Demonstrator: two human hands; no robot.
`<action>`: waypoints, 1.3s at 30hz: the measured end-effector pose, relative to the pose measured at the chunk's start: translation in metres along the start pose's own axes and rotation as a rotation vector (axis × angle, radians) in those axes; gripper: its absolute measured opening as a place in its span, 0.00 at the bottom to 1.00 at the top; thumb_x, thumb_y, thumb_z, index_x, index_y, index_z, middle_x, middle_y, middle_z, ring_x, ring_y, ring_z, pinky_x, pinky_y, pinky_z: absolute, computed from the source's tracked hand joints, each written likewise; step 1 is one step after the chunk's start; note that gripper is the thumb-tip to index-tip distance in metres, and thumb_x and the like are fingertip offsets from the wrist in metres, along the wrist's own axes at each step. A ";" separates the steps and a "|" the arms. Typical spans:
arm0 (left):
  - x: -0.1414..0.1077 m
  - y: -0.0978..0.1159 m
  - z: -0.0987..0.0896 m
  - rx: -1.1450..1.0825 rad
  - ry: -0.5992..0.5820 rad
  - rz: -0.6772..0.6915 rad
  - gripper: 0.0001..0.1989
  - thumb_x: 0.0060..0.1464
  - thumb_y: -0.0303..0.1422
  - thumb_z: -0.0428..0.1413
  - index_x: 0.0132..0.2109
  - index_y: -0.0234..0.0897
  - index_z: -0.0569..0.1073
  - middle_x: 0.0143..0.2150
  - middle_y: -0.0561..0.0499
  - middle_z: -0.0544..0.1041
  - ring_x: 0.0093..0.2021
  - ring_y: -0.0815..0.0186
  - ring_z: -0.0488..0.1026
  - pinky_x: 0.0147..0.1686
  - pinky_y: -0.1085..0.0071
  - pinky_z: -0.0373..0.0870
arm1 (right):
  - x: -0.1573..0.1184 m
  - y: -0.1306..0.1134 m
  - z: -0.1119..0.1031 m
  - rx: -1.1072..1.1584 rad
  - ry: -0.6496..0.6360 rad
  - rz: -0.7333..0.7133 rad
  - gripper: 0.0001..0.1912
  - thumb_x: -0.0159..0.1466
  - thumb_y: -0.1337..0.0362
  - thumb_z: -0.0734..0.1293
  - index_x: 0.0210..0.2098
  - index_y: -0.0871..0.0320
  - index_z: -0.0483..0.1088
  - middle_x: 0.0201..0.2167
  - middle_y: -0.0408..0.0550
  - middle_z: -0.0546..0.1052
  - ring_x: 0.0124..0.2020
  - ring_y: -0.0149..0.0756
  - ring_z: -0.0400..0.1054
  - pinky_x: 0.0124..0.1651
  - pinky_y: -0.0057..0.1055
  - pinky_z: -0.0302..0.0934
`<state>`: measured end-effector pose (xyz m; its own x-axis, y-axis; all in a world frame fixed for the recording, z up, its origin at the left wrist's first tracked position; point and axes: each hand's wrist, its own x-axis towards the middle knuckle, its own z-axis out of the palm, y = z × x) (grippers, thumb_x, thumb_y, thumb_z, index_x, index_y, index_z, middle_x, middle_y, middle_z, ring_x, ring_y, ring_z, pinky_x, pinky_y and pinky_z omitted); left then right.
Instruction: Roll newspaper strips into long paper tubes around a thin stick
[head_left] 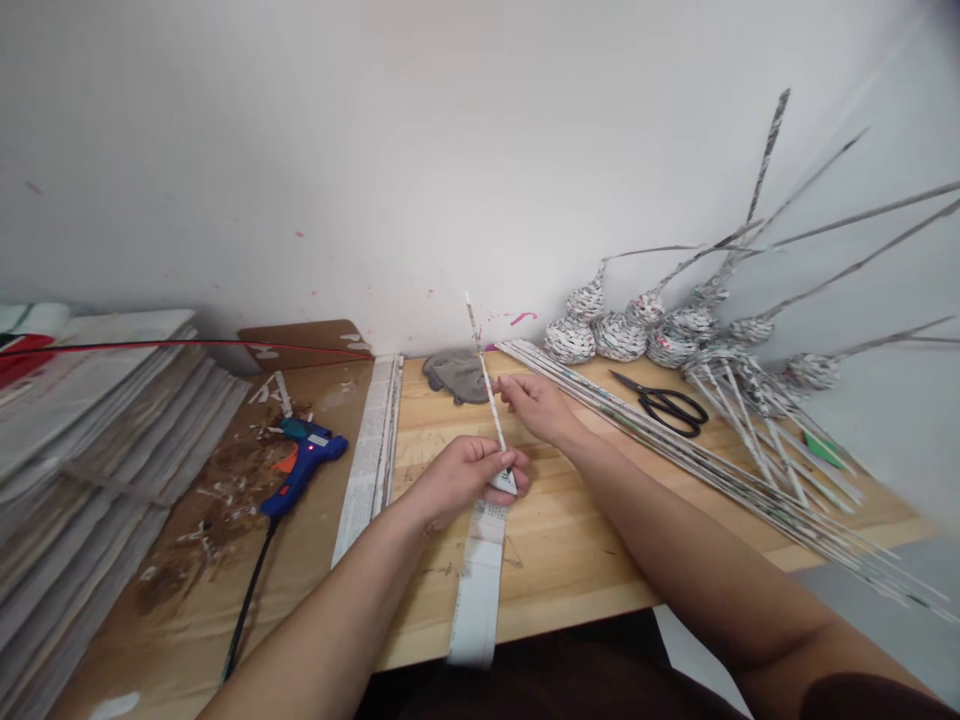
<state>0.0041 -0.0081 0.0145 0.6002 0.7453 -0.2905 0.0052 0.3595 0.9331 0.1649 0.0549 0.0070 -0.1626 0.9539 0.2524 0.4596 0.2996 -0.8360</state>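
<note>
My left hand (480, 470) is closed on a newspaper strip (480, 580) where it winds into a thin paper tube (492, 405). The tube slants up and away from that hand toward the wall. The strip's flat tail hangs down over the table's front edge. My right hand (536, 405) is closed in a pinch at the tube's side, higher up than my left; its fingertips seem to touch the tube. Just behind the tube lies a grey cloth (456, 377).
Left are a blue glue gun (304, 462) on stained cardboard (187, 600), flat newspaper strips (367, 460) and a tall paper stack (97, 450). Right are finished paper tubes (660, 440), black scissors (667, 405) and several woven paper gourds (621, 335) with long stems. A wall closes the back.
</note>
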 end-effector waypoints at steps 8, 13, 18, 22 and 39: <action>0.003 -0.001 -0.004 -0.027 -0.009 0.060 0.18 0.49 0.42 0.57 0.39 0.30 0.74 0.32 0.45 0.76 0.34 0.65 0.73 0.35 0.65 0.72 | 0.025 -0.001 0.028 -0.872 -0.080 -0.060 0.21 0.63 0.58 0.59 0.51 0.64 0.65 0.42 0.60 0.72 0.45 0.46 0.63 0.45 0.36 0.56; 0.002 0.001 -0.004 -0.021 0.009 0.044 0.19 0.49 0.43 0.57 0.40 0.30 0.74 0.32 0.45 0.75 0.31 0.66 0.72 0.31 0.67 0.71 | 0.055 -0.012 0.042 -0.962 -0.161 -0.101 0.17 0.66 0.64 0.53 0.44 0.63 0.70 0.39 0.59 0.75 0.44 0.46 0.66 0.46 0.37 0.55; 0.002 0.001 -0.003 -0.047 0.012 0.044 0.20 0.49 0.44 0.56 0.41 0.30 0.74 0.33 0.44 0.75 0.30 0.66 0.71 0.28 0.66 0.72 | 0.066 -0.009 0.044 -0.968 -0.163 -0.083 0.20 0.67 0.58 0.52 0.41 0.60 0.72 0.34 0.57 0.77 0.40 0.47 0.69 0.42 0.37 0.57; 0.002 0.000 -0.003 -0.063 0.012 0.039 0.20 0.49 0.44 0.56 0.41 0.30 0.73 0.34 0.44 0.75 0.31 0.66 0.71 0.29 0.66 0.73 | 0.063 -0.004 0.041 -0.764 -0.135 -0.001 0.26 0.66 0.50 0.51 0.35 0.58 0.74 0.32 0.56 0.77 0.39 0.45 0.69 0.41 0.35 0.58; 0.003 -0.003 -0.005 -0.002 -0.020 0.029 0.21 0.49 0.46 0.56 0.40 0.30 0.74 0.33 0.43 0.76 0.35 0.64 0.73 0.36 0.66 0.70 | -0.008 -0.014 -0.009 0.627 -0.495 0.232 0.21 0.59 0.52 0.65 0.41 0.63 0.75 0.20 0.41 0.67 0.19 0.23 0.56 0.23 0.23 0.49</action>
<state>0.0016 -0.0038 0.0098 0.6158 0.7442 -0.2589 -0.0144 0.3392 0.9406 0.1677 0.0432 0.0211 -0.5561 0.8272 -0.0805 -0.0194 -0.1098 -0.9938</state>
